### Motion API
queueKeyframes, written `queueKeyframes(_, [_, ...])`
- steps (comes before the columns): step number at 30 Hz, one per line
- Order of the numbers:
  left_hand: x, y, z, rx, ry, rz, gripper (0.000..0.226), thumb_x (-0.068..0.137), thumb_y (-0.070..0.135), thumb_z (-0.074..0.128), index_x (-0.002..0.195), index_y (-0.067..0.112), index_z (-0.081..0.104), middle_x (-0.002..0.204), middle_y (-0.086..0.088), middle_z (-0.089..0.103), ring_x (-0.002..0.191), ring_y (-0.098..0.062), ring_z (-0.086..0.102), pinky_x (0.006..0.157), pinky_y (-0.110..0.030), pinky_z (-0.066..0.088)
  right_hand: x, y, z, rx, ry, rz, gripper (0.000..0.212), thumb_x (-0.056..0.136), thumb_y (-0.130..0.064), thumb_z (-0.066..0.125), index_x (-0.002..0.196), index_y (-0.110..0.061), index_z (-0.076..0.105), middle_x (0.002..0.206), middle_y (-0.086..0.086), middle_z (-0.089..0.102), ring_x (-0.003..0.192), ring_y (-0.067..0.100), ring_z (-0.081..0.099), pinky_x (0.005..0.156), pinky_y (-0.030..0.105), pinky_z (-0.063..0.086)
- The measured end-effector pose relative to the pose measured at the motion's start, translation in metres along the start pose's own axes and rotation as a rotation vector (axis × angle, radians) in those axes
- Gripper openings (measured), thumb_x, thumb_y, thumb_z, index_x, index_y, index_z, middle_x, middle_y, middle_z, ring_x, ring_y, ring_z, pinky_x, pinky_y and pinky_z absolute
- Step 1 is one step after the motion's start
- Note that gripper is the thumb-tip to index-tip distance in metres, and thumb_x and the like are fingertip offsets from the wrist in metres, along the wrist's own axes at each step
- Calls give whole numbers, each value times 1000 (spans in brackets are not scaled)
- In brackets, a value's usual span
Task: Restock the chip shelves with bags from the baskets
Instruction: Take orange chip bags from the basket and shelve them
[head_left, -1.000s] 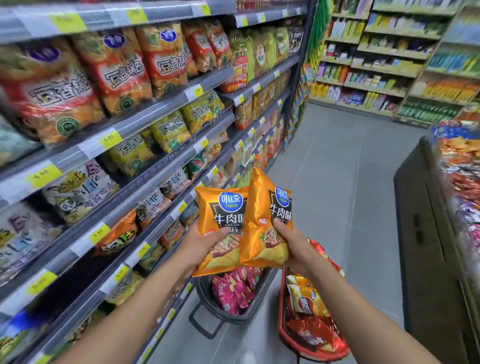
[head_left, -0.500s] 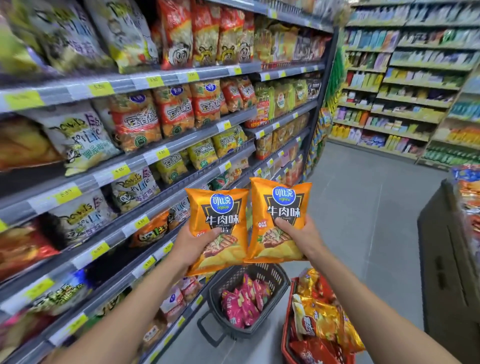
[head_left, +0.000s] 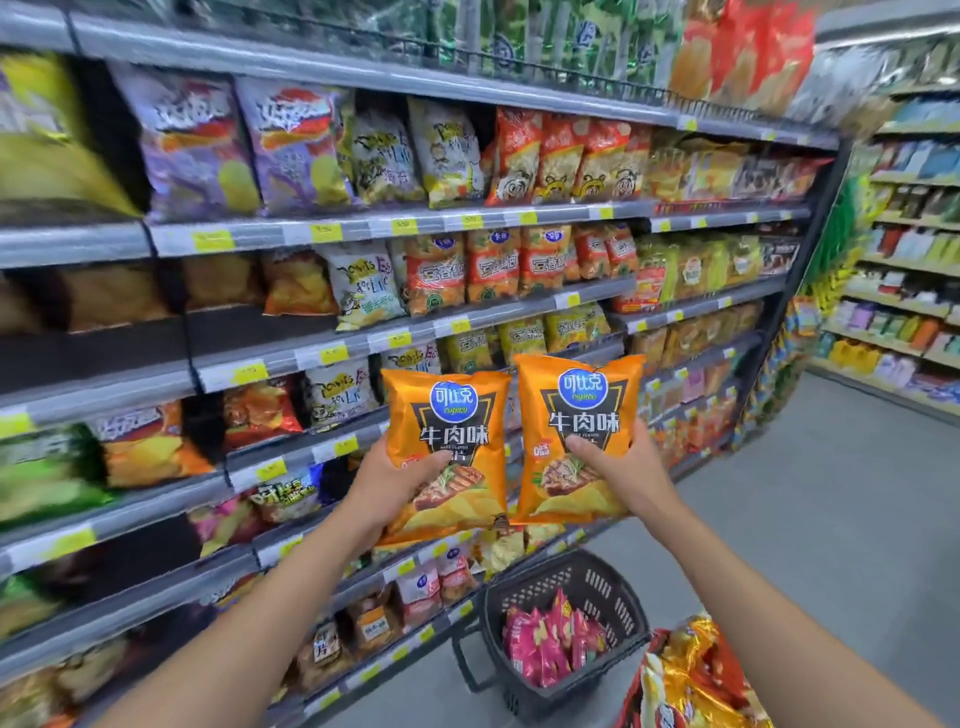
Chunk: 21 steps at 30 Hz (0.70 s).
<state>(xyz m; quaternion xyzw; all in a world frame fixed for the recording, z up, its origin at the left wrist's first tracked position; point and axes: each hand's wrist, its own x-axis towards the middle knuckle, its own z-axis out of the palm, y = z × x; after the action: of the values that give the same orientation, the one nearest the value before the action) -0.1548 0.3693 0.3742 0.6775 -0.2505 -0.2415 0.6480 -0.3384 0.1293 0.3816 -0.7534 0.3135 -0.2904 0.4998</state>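
Beyond the fingers (head_left: 426, 464) and running off to their left, the chip shelves (head_left: 363, 228) rise in several tiers, packed with snack packs in purple, white, red, yellow and orange. Yellow price tags (head_left: 326, 232) line the shelf edges. Some dark gaps show between packs on the tiers left of the fingers.

Right of the fingers, grey floor (head_left: 831, 519) leads to far shelves (head_left: 904, 306) of bottles and boxes.

Below the fingers, a dark basket (head_left: 613, 597) stands on the floor just beside the bottom shelf, with pink bags (head_left: 545, 644) standing in it. Lower and to the right, a red basket (head_left: 632, 699) shows only in part and is heaped with gold bags (head_left: 691, 675).

Two matching orange chip bags are held upright side by side in front of the middle tiers. Their inner edges are close or touching near the bottom. The left bag (head_left: 447, 415) is gripped by the left hand (head_left: 384, 483) around its lower left part. The thumb is pressed across the front, and the other fingers are curled behind, out of sight. The right bag (head_left: 576, 405) is gripped the same way by the right hand (head_left: 623, 467) at its lower right. Its thumb lies on the printed front and the remaining fingers are hidden behind the bag. Neither bag touches a shelf.
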Motion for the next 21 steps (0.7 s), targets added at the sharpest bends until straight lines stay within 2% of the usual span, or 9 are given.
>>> queueKeyframes(3, [-27, 13, -30, -26, 71, 16, 56, 79, 39, 89, 126, 30, 61, 113, 0, 79, 101, -28, 77, 95, -57, 58, -4, -25, 21, -11, -65, -68, 73, 76, -48, 87, 130, -29, 42, 114, -15, 60, 108, 13, 56, 95, 36, 43])
queueKeyframes(5, [-45, 21, -52, -30, 129, 34, 72, 69, 49, 94, 130, 32, 59, 116, 1, 78, 104, -27, 76, 97, -56, 58, -8, -44, 40, -1, -119, -106, 71, 77, -48, 85, 129, -31, 40, 109, -21, 56, 109, 16, 55, 93, 36, 41])
queueKeyframes(6, [-54, 26, -63, -26, 151, 46, 73, 69, 50, 94, 130, 31, 59, 116, 2, 78, 105, -26, 76, 97, -55, 58, -10, -52, 51, 9, -149, -120, 76, 74, -53, 86, 131, -30, 41, 112, -17, 59, 112, 18, 56, 94, 37, 43])
queueKeyframes(9, [-81, 37, -99, -28, 241, 70, 51, 83, 31, 86, 127, 27, 61, 112, 1, 79, 102, -25, 77, 96, -52, 59, -20, -75, 87, 34, -224, -154, 112, 55, -77, 84, 145, -25, 41, 128, -6, 61, 117, 19, 58, 101, 46, 49])
queueKeyframes(12, [-111, 46, -136, -24, 342, 87, 44, 87, 24, 83, 125, 22, 63, 108, -1, 80, 95, -22, 78, 85, -42, 63, -35, -100, 126, 51, -300, -176, 103, 59, -72, 85, 141, -26, 42, 122, -7, 62, 113, 19, 60, 96, 44, 49])
queueKeyframes(16, [-156, 55, -189, -18, 468, 102, 34, 90, 19, 80, 118, 25, 63, 98, 3, 81, 86, -20, 79, 68, -30, 63, -60, -133, 184, 73, -410, -220, 99, 59, -70, 86, 139, -30, 43, 123, -7, 65, 113, 19, 63, 102, 52, 51])
queueKeyframes(19, [-193, 60, -234, 0, 541, 92, 38, 88, 22, 82, 121, 23, 62, 100, 0, 81, 89, -24, 79, 82, -45, 64, -86, -160, 232, 100, -470, -252, 99, 58, -67, 86, 140, -29, 45, 120, -11, 64, 110, 15, 63, 98, 46, 52])
queueKeyframes(21, [-220, 63, -266, -4, 589, 88, 39, 88, 21, 82, 121, 22, 62, 100, -1, 81, 90, -24, 79, 83, -46, 64, -107, -179, 263, 118, -492, -278, 94, 62, -60, 87, 139, -26, 45, 119, -11, 64, 109, 15, 63, 92, 40, 51])
